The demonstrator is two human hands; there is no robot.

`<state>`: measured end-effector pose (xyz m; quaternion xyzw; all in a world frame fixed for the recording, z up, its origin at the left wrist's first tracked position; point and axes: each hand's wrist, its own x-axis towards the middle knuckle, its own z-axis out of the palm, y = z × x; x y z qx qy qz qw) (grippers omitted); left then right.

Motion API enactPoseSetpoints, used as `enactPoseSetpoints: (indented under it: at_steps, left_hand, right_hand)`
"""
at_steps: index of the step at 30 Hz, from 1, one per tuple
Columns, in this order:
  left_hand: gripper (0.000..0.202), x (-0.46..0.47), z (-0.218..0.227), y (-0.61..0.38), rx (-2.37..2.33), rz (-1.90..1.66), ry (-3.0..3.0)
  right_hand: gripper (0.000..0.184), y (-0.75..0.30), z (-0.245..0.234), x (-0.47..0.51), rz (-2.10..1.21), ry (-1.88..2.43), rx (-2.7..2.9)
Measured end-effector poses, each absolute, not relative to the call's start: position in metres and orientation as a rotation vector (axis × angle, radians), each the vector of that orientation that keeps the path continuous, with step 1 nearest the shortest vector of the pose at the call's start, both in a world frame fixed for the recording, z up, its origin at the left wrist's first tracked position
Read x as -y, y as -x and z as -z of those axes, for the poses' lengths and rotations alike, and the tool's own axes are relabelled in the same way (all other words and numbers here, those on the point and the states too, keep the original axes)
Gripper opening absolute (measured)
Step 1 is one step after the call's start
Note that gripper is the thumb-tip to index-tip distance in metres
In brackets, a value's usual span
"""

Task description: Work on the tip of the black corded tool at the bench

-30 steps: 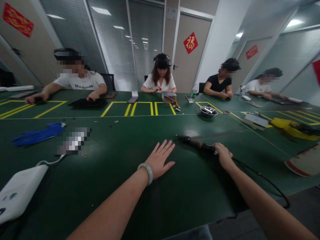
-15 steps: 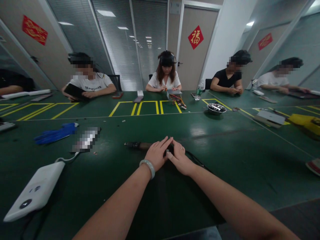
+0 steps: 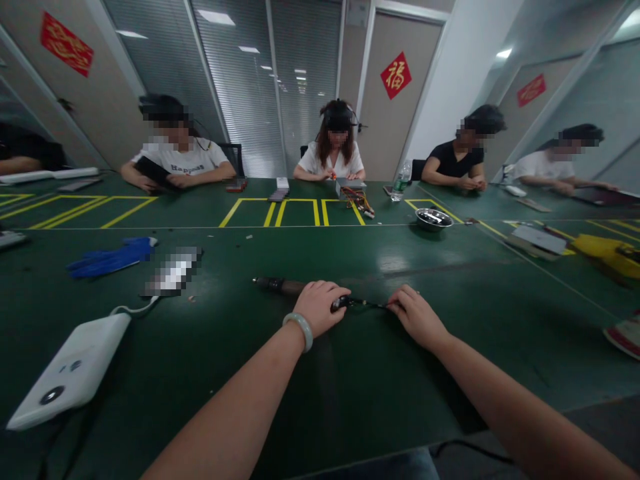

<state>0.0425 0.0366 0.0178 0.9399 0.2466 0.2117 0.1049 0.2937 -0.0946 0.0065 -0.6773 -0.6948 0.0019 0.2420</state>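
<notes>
A dark, pen-shaped electric screwdriver point(image 3: 280, 285) lies on the green table, its narrow tip pointing left. My left hand point(image 3: 321, 307), with a pale bangle at the wrist, is wrapped over its rear part and hides most of that end. From the black butt by my left fingertips a thin dark cord point(image 3: 369, 304) runs to the right. Thumb and fingers of my right hand point(image 3: 416, 317) pinch this cord a short way from the tool. A ring shows on the right hand.
To the left lie a blue glove point(image 3: 113, 258), a blurred phone point(image 3: 173, 272) and a white power bank point(image 3: 70, 370) cabled to it. A metal bowl point(image 3: 434, 220) and a bottle point(image 3: 400, 181) stand farther off. A co-worker point(image 3: 330, 157) sits opposite, others alongside.
My hands were together over the tool's rear end. The right hand has moved right along the cord, which now stretches between both hands. The left hand remains on the screwdriver.
</notes>
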Motion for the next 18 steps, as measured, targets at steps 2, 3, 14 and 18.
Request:
enactPoseSetpoints:
  at_steps: [2,3,14,18]
  left_hand:
    - [0.030,-0.036,-0.019,-0.041,-0.685,-0.625,-2.765]
    - [0.030,-0.035,-0.020,-0.040,-0.674,-0.622,-2.766]
    - [0.029,-0.030,-0.018,-0.045,-0.610,-0.655,-2.849]
    - [0.019,-0.029,-0.015,-0.052,-0.582,-0.621,-2.879]
  right_hand:
    - [0.012,-0.307,-0.009,0.075,-0.012,1.848,1.761]
    - [0.012,-0.311,-0.009,0.064,-0.027,1.860,1.682]
    - [0.012,-0.271,-0.032,0.061,-0.153,1.940,1.794]
    - [0.006,-0.252,-0.033,0.079,-0.118,1.964,1.945]
